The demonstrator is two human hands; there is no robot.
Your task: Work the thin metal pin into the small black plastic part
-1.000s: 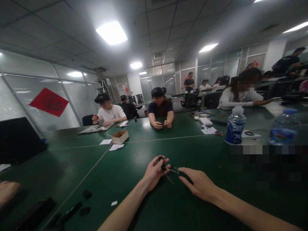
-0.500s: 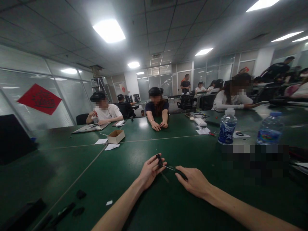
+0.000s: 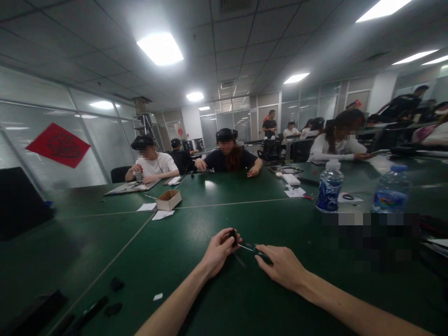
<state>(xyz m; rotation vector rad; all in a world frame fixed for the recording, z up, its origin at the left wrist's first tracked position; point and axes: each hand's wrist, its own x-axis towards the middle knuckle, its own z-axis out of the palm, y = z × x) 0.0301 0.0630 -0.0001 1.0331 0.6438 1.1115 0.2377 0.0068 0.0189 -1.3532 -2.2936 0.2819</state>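
My left hand [image 3: 220,252] is closed around a small black part [image 3: 233,237], pinched between thumb and fingers; its exact kind is too small to make out. In my right hand [image 3: 285,266] is a screwdriver [image 3: 263,256] with a dark green and black handle. Its thin metal shaft points left, and the tip meets or nearly meets the black part; the contact is hidden by the fingers. Both hands are above the green table [image 3: 196,233].
Small black pieces [image 3: 114,309] and a white scrap [image 3: 157,297] lie at the lower left. A small open box [image 3: 168,200] sits on papers farther off. Two bottles, one with a dark blue label [image 3: 329,189] and one blue-capped [image 3: 391,191], stand at right. A co-worker [image 3: 231,156] sits opposite.
My left hand has turned the black part and closed its fingers more around it. The screwdriver stays pointed at it. The co-worker opposite has drawn back and spread both arms.
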